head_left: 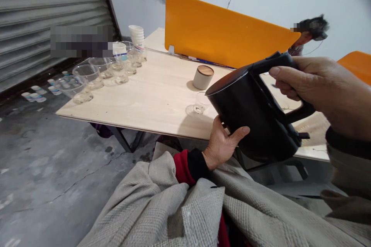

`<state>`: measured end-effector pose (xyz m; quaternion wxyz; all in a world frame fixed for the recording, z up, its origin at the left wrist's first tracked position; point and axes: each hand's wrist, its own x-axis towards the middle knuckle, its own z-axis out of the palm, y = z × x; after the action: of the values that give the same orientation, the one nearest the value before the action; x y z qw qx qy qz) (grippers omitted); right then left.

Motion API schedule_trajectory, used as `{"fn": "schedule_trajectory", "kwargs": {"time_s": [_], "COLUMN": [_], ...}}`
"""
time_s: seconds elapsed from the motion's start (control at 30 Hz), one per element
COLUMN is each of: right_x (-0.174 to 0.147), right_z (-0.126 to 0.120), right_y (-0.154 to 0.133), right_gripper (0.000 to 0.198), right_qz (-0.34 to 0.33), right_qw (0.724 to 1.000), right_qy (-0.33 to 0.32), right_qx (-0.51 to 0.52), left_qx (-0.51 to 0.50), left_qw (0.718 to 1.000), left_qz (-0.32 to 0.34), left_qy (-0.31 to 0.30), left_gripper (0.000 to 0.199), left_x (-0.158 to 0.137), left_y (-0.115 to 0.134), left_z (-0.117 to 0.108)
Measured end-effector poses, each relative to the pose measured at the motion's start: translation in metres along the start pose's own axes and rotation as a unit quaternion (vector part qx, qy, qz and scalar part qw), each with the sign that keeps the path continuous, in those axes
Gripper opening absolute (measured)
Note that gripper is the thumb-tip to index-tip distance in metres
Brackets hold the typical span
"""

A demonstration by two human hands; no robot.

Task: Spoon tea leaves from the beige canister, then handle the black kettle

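Observation:
A black electric kettle point(255, 119) is tilted, its spout end low and to the left, above the near edge of the table. My right hand point(313, 81) is wrapped round its handle. My left hand point(222, 142) steadies the lower side of the body, with the thumb on the near face and the fingers hidden behind the kettle. Just left of the spout stands a small clear cup point(199, 104) on the tabletop. Whether any liquid is leaving the spout cannot be made out. Behind the cup sits a grey canister point(203, 79) with a wooden lid.
Several clear cups point(87, 79) line the left side of the wooden table point(145, 104), near a stack of white paper cups point(136, 38). An orange divider point(226, 27) runs along the back. Beyond it a person point(308, 32) is partly visible. Small bottles point(37, 94) stand on the floor.

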<state>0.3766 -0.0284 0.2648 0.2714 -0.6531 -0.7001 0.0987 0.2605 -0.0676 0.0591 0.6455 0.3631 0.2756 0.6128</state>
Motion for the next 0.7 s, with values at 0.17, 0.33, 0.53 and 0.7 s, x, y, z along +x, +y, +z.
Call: {"fn": "schedule_trajectory", "kwargs": {"time_s": [0.17, 0.33, 0.53, 0.7], "right_x": [-0.002, -0.002, -0.004, -0.006], "right_z": [0.001, 0.002, 0.001, -0.001], "right_y": [-0.008, -0.012, -0.004, 0.000], "right_gripper": [0.036, 0.036, 0.031, 0.030], "right_qz": [0.053, 0.065, 0.049, 0.039], "right_qw": [0.998, 0.997, 0.999, 0.999], "right_qy": [0.005, 0.005, 0.007, 0.005], "right_qx": [-0.022, -0.031, -0.001, 0.016], "left_qx": [-0.006, -0.010, -0.003, -0.005], "left_qw": [1.000, 1.000, 1.000, 1.000], "left_qz": [-0.005, -0.003, -0.004, -0.004], "left_qy": [-0.002, -0.005, -0.005, -0.005], "left_gripper": [0.075, 0.073, 0.073, 0.074], "left_x": [0.000, 0.000, -0.001, -0.001], "left_y": [0.001, 0.001, 0.000, 0.000], "left_z": [0.000, 0.000, 0.000, 0.001]}}
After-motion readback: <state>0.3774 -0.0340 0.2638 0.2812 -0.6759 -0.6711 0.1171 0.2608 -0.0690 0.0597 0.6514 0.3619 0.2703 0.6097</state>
